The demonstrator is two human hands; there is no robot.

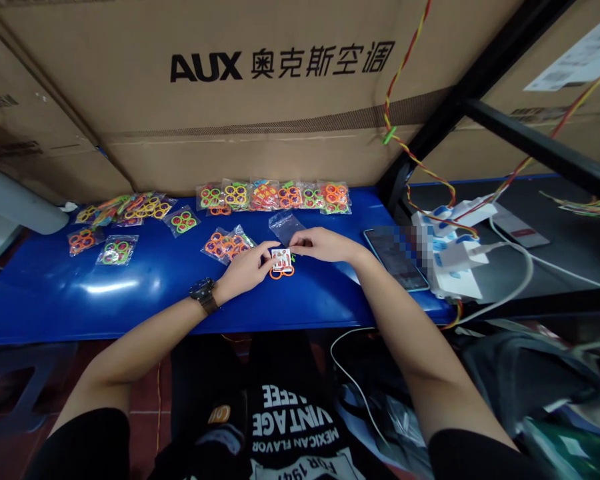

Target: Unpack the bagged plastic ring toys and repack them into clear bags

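A small white card with red print (pixel 281 260) lies over orange rings (pixel 276 273) on the blue table, between my hands. My left hand (pixel 247 270), with a dark watch at its wrist, pinches the card's left edge. My right hand (pixel 325 245) has its fingers pressed together at the card's upper right, beside a bit of green; what they hold is too small to make out. Just behind the fingers lies a clear plastic bag (pixel 285 227). Bagged orange rings (pixel 225 245) rest behind my left hand.
Several ring packets (pixel 280 195) line the back of the blue table (pixel 170 300), with more in a pile (pixel 145 207) at left. A phone (pixel 397 259), a power strip with chargers (pixel 455 260) and cables lie at right. A cardboard box (pixel 280 147) stands behind.
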